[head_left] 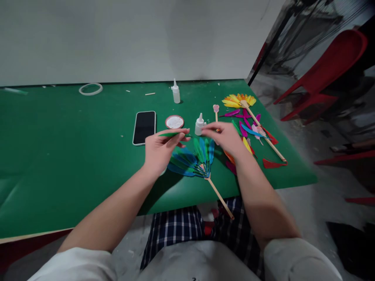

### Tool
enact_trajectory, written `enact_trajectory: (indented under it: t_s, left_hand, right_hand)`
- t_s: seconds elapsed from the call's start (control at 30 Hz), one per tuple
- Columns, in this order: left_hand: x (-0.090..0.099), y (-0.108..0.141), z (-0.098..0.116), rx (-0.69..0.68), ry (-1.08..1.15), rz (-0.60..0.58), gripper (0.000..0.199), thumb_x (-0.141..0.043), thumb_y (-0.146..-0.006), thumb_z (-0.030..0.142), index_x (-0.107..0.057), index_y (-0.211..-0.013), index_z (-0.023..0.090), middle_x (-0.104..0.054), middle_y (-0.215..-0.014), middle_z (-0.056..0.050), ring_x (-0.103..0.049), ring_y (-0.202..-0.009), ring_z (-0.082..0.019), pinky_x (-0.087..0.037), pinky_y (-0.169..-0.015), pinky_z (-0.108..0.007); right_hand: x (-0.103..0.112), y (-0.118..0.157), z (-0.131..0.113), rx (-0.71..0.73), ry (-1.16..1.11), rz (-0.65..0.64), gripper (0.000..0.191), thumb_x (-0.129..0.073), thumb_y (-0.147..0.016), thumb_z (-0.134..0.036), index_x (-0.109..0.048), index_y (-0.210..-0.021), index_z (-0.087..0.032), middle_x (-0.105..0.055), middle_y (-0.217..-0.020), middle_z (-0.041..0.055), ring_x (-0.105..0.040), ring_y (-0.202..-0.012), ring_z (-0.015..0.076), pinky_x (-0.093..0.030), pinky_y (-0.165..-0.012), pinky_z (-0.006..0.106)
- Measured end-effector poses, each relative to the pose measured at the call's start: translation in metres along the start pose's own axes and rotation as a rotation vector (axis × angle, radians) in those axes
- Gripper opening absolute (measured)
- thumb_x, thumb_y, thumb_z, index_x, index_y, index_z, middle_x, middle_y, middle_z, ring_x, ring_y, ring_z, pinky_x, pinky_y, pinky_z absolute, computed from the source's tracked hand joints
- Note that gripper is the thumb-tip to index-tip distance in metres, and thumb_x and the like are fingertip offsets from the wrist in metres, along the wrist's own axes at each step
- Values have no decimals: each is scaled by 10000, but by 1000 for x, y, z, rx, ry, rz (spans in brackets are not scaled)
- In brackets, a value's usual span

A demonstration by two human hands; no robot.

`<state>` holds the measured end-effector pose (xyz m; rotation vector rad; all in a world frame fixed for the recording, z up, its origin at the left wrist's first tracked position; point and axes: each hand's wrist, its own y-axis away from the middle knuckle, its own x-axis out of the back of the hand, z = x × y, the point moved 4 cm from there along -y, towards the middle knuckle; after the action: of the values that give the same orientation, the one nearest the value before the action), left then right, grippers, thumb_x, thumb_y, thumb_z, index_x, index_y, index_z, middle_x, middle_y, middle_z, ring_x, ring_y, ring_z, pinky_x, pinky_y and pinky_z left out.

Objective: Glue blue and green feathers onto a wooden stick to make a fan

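Between the fingers of my left hand (164, 150) is a green feather (167, 134), its thin quill pointing right. My right hand (224, 136) has its fingers pinched together beside a small white glue bottle (199, 125); whether it touches the bottle I cannot tell. Below both hands lies a fan of blue and green feathers (190, 162) with a wooden handle (220, 196) that reaches past the table's front edge. A round white lid or dish with a reddish rim (174, 121) sits just beyond my left hand.
A phone (145, 128) lies left of the round dish, and a second glue bottle (176, 93) stands farther back. To the right are a yellow feather fan (238, 100), loose coloured feathers (243, 128) and red tassels (272, 163). A clear ring (90, 89) lies at the back left.
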<state>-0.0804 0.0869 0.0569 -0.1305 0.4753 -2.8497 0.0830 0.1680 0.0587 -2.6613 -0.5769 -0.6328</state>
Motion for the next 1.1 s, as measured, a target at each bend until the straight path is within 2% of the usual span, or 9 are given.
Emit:
enact_trajectory:
  t_s: [0.03,0.1,0.17,0.23,0.4,0.5,0.73,0.87,1.1]
  left_hand:
    - [2,1,3,-57,-58,24,187,-570,-765,280,-647,-895,170,-678,-873,-40,-643,-731,-154,-536,-614,-272]
    - [4,5,8,-198,-214,21,180,-581,-758,255,-651,-912,194,-681,-890,-25,-641,-797,-158,-534,-724,-296]
    - [2,9,12,-355,-353,-4,190,-591,-748,225,-648,-929,214,-675,-934,-15,-633,-846,-155,-515,-791,-298]
    - [0,14,13,-478,-438,1,221,-594,-742,196,-633,-958,223,-662,-980,-13,-629,-866,-154,-512,-799,-290]
    - [-1,19,13,-608,-540,37,196,-555,-762,161,-618,-944,197,-659,-988,-35,-632,-867,-158,-522,-755,-272]
    - [-2,20,13,-682,-564,-2,194,-549,-759,129,-625,-929,183,-649,-1008,-56,-624,-890,-159,-522,-754,-263]
    - [-3,22,11,-746,-600,-28,219,-525,-771,105,-625,-946,189,-647,-1016,-51,-620,-889,-138,-523,-758,-249]
    - [-2,22,10,-743,-603,-4,221,-548,-762,119,-621,-959,188,-647,-1017,-52,-623,-880,-142,-528,-755,-255]
    - [-5,23,9,-762,-616,-21,224,-557,-754,93,-629,-937,200,-658,-986,-48,-629,-858,-143,-536,-734,-260]
  right_hand:
    - [9,-8,7,-23,41,141,299,-564,-713,-417,-628,-879,-177,-649,-840,33,-586,-813,162,-447,-766,324]
    - [14,-23,22,-85,116,203,500,-610,-660,-447,-545,-1064,-160,-608,-1008,92,-557,-942,209,-429,-819,374]
    - [7,-36,32,-128,171,117,720,-643,-597,-493,-439,-1192,-143,-531,-1154,144,-505,-1049,254,-408,-852,409]
    - [-6,-44,35,-131,188,11,798,-656,-569,-507,-401,-1221,-125,-492,-1205,161,-496,-1063,262,-414,-846,397]
    - [-31,-53,37,-98,288,-83,431,-653,-622,-408,-572,-942,-131,-617,-935,92,-571,-858,214,-442,-744,350]
    - [-32,-57,34,-73,328,-61,261,-617,-672,-378,-571,-792,-151,-612,-789,51,-572,-745,186,-445,-690,336]
    - [18,-36,-4,-18,-15,207,414,-460,-750,-535,-445,-1041,-240,-565,-743,-14,-582,-630,127,-478,-567,281]
    - [38,-12,-6,-52,-223,237,493,-406,-797,-514,-292,-1234,-316,-555,-694,-29,-576,-551,103,-469,-489,250]
    - [67,10,-14,-113,-416,188,590,-537,-774,-331,-232,-1276,-377,-627,-843,-18,-537,-537,77,-429,-432,218]
